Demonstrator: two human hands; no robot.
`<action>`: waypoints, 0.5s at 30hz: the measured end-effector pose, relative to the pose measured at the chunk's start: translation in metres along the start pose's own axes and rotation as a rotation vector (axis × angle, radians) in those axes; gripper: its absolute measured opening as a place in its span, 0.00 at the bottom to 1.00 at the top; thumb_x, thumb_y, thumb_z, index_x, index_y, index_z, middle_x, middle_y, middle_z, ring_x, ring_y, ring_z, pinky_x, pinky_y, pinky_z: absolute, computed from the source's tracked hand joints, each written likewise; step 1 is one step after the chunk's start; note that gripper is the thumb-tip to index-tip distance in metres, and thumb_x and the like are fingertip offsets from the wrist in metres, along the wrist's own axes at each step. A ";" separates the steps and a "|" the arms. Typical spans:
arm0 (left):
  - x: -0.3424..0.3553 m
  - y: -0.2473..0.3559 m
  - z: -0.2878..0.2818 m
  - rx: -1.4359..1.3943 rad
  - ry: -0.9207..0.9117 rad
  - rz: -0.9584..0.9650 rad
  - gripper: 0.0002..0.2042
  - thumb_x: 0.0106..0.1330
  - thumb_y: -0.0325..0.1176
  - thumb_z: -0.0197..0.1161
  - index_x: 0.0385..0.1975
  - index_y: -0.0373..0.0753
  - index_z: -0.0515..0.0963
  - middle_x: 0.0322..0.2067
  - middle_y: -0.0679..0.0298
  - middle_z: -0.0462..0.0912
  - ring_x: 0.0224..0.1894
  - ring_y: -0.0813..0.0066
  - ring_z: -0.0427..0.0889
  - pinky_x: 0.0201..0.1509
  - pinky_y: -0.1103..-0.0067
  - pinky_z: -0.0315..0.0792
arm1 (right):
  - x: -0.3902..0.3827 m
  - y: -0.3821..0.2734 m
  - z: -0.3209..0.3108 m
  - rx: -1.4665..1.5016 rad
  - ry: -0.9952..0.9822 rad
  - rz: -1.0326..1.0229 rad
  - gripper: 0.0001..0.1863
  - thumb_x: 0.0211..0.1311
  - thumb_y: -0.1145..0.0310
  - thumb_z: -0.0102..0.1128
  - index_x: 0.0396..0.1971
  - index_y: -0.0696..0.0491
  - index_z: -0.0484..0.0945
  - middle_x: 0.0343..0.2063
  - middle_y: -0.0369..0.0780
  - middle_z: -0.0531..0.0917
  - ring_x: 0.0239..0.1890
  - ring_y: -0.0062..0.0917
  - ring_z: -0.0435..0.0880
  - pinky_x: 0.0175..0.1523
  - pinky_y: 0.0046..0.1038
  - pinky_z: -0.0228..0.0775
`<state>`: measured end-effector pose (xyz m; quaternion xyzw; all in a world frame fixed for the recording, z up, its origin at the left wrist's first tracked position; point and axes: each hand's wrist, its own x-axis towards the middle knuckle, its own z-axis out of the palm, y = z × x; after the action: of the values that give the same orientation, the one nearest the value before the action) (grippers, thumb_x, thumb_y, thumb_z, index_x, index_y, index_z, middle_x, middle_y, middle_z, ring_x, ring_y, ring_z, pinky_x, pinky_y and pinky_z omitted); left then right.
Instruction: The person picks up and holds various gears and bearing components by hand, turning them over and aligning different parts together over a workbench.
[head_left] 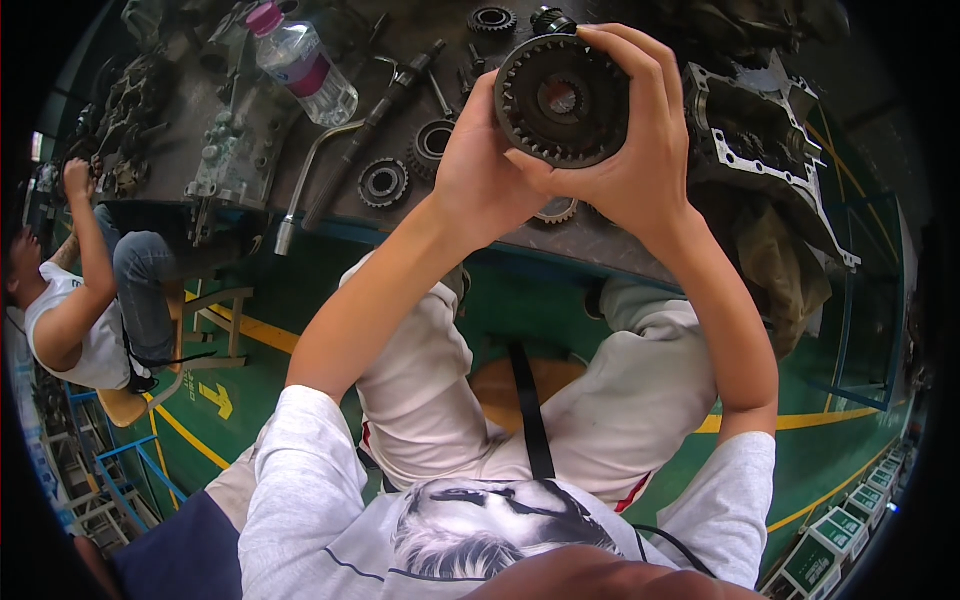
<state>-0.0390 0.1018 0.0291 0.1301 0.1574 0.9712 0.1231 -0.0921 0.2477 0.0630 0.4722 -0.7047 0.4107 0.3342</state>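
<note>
Both my hands hold up a dark, round toothed gear (545, 125) with a splined hole at its centre, raised over the front edge of the workbench. My left hand (483, 165) wraps around the gear's left side. My right hand (645, 130) grips it from the right, fingers over the top rim and thumb along the lower edge. Below and to the left of the gear, a small gear ring (384, 183) and another gear (434, 140) lie on the bench. Part of one more gear (557, 209) shows beneath my hands.
A water bottle (305, 70) stands on the metal workbench (335, 205). Near it lie a long splined shaft (375, 125) and a socket wrench (300, 195) overhanging the edge. An open metal housing (765, 140) sits at right. Another person (85, 310) sits at far left.
</note>
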 end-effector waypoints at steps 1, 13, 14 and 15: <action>0.000 0.000 0.001 0.001 -0.001 0.000 0.22 0.78 0.49 0.38 0.55 0.43 0.75 0.53 0.68 0.80 0.55 0.74 0.78 0.62 0.72 0.73 | 0.000 0.000 0.000 0.000 0.001 -0.001 0.48 0.28 0.60 0.83 0.57 0.54 0.70 0.53 0.45 0.73 0.55 0.41 0.75 0.57 0.37 0.74; -0.003 0.001 0.001 -0.068 -0.057 -0.028 0.23 0.79 0.50 0.36 0.59 0.44 0.72 0.56 0.66 0.77 0.59 0.73 0.77 0.64 0.71 0.73 | 0.002 -0.001 -0.004 -0.010 0.002 -0.026 0.49 0.28 0.61 0.84 0.57 0.55 0.70 0.53 0.46 0.74 0.53 0.41 0.77 0.54 0.35 0.76; -0.004 0.000 0.002 -0.064 -0.047 -0.038 0.23 0.79 0.50 0.36 0.59 0.44 0.72 0.56 0.66 0.78 0.58 0.73 0.77 0.64 0.72 0.72 | 0.002 -0.001 -0.004 -0.008 0.011 -0.028 0.49 0.28 0.61 0.84 0.57 0.55 0.70 0.53 0.46 0.74 0.53 0.40 0.77 0.54 0.34 0.77; -0.005 0.000 0.003 -0.061 -0.036 -0.047 0.24 0.79 0.51 0.36 0.59 0.44 0.72 0.56 0.66 0.78 0.58 0.73 0.77 0.64 0.72 0.72 | 0.002 -0.001 -0.004 -0.005 0.020 -0.029 0.49 0.28 0.62 0.84 0.57 0.55 0.70 0.53 0.46 0.74 0.53 0.39 0.77 0.53 0.33 0.78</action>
<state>-0.0335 0.1013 0.0310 0.1401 0.1286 0.9698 0.1528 -0.0909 0.2504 0.0666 0.4776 -0.6955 0.4085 0.3483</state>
